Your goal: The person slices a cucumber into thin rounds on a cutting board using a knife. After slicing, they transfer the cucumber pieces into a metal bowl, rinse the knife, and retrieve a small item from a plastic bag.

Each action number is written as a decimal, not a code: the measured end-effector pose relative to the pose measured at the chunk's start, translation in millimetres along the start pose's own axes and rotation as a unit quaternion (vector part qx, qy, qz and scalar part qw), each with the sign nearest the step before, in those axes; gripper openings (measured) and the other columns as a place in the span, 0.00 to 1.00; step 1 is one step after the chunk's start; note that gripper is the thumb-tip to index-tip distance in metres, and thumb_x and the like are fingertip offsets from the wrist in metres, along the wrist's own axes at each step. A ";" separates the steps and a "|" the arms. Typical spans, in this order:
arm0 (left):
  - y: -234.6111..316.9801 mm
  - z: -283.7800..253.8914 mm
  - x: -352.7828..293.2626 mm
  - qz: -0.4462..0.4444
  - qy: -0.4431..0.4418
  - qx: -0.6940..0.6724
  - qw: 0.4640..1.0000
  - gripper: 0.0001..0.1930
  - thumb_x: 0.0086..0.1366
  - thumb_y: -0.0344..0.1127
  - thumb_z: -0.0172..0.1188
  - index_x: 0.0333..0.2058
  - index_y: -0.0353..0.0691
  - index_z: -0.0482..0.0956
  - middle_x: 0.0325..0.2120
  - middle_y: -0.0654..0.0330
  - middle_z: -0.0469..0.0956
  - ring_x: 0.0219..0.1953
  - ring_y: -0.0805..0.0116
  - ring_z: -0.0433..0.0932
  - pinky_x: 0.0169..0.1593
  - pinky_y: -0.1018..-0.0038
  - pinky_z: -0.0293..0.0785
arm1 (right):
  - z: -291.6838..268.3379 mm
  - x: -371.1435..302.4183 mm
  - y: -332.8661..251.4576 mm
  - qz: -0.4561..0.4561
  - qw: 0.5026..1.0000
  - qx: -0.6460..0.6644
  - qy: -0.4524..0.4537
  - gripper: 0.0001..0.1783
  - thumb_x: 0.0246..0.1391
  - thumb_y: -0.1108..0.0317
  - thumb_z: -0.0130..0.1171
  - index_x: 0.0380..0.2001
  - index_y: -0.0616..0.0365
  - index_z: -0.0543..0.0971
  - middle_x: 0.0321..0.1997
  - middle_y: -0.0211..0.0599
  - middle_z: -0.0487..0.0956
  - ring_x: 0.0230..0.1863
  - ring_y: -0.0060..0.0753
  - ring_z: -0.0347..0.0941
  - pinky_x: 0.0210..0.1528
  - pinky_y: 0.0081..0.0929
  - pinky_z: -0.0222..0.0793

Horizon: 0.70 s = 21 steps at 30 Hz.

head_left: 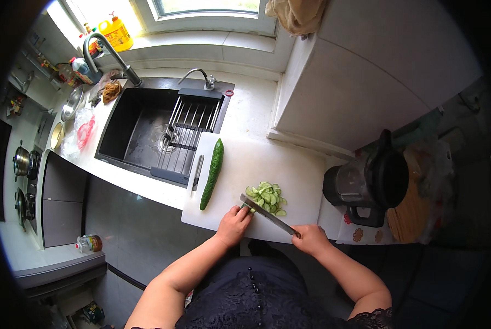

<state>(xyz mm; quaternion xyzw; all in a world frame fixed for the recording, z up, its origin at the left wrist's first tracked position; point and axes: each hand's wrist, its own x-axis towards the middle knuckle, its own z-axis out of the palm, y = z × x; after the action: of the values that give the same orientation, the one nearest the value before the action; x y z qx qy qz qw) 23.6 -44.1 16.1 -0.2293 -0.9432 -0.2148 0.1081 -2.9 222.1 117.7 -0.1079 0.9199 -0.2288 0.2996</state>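
A white cutting board (297, 164) lies on the counter in front of me. My right hand (311, 239) grips the handle of a kitchen knife (271, 216), whose blade slants up and left across the board's near edge. The fingers of my left hand (235, 225) are bent over a short end of cucumber (245, 208), mostly hidden by them, right beside the blade. Just beyond the knife sits a loose heap of thin cucumber slices (266, 196). Farther left, a whole dark green cucumber (212, 172) rests lengthwise on the board, touched by neither hand.
A dark sink (147, 123) with a roll-up drying rack (193, 115) adjoins the board's left side. To the right stands a blender jug (360, 181). A tall faucet (116, 57), a yellow jug (115, 34) and a metal bowl (72, 103) are at the far left.
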 end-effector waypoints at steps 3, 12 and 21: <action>0.4 0.0 -0.2 0.005 0.003 0.002 1.000 0.19 0.51 0.29 0.55 0.44 0.38 0.79 0.46 0.58 0.75 0.43 0.56 0.72 0.43 0.68 0.75 | -2.0 -2.1 0.0 0.001 1.000 -0.021 -0.007 0.18 0.47 0.63 0.53 0.43 0.41 0.83 0.31 0.44 0.82 0.36 0.52 0.78 0.43 0.47 0.74; 2.8 -2.9 0.2 -0.005 -0.006 -0.003 1.000 0.18 0.52 0.30 0.54 0.44 0.39 0.79 0.46 0.58 0.74 0.44 0.56 0.72 0.44 0.68 0.75 | 41.1 29.7 7.2 -0.044 0.998 -0.028 0.047 0.16 0.46 0.64 0.54 0.40 0.42 0.83 0.28 0.44 0.80 0.32 0.51 0.78 0.38 0.42 0.75; -0.1 4.2 6.4 -0.002 0.001 -0.002 1.000 0.18 0.52 0.29 0.55 0.43 0.38 0.79 0.46 0.57 0.74 0.46 0.56 0.72 0.44 0.69 0.76 | 10.8 10.4 10.8 -0.034 0.998 0.001 0.047 0.18 0.48 0.64 0.54 0.43 0.42 0.83 0.29 0.44 0.81 0.34 0.52 0.78 0.40 0.46 0.75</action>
<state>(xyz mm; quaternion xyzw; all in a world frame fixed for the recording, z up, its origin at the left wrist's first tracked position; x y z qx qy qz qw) 17.5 -39.8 14.4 -0.2277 -0.9430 -0.2172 0.1085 -5.4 224.2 99.5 -0.1277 0.9285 -0.2445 0.2486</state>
